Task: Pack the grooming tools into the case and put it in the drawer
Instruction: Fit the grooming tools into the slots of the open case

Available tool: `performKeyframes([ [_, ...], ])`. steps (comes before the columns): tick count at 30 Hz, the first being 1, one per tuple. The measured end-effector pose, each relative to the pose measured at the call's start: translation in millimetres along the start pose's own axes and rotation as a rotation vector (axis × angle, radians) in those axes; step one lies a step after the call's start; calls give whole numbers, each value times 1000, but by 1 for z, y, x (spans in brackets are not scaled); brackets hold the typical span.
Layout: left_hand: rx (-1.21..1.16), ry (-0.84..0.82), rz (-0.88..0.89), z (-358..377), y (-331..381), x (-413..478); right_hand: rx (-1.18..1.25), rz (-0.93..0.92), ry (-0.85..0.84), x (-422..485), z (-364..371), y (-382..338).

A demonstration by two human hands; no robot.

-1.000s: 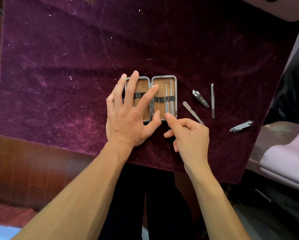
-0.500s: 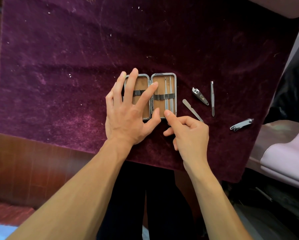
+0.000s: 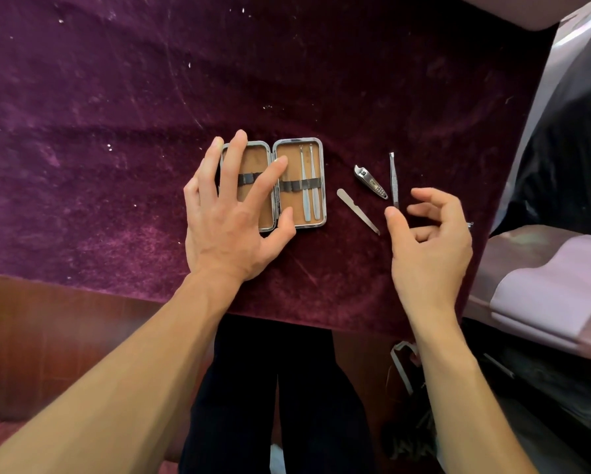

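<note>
Two slim tools (image 3: 310,184) sit under the elastic band in the right half of the open case (image 3: 299,142), which lies flat on the purple-covered surface (image 3: 116,131); the left hand (image 3: 230,213) is spread flat over the case's left half, gripping nothing. To the right lie a file (image 3: 357,211), a nail clipper (image 3: 371,182) and tweezers (image 3: 394,179) — all loose on the cloth; the right hand (image 3: 430,241) hovers with an open grip, thumb tip just beside the tweezers' near end — contact I cannot tell.

purple velvet cloth (image 3: 116,131), wooden table (image 3: 47,336)
</note>
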State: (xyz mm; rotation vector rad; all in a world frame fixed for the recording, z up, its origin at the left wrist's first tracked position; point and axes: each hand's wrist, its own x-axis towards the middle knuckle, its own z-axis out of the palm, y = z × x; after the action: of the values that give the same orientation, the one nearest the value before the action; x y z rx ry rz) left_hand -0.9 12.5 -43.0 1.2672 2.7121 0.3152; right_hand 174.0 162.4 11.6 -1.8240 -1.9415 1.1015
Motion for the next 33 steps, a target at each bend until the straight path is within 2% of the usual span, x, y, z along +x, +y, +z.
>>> performKeyframes([
  [8,-12,-2,-6,0,1,-1,-1,4,8,0,3,1],
  [11,-17,-6,-5,-1,2,-1,-27,-155,10,-8,4,-3],
  [14,-15,-4,-7,-1,2,0,-21,-256,-80,-16,13,-7],
  [18,-9,-4,-4,-1,1,-1,-59,-242,-140,-15,27,-13],
  [25,-6,-2,-4,0,2,-1,-77,-209,-100,-13,32,-20],
  [33,-1,5,-2,1,1,-1,-194,-285,-108,-10,35,-26],
])
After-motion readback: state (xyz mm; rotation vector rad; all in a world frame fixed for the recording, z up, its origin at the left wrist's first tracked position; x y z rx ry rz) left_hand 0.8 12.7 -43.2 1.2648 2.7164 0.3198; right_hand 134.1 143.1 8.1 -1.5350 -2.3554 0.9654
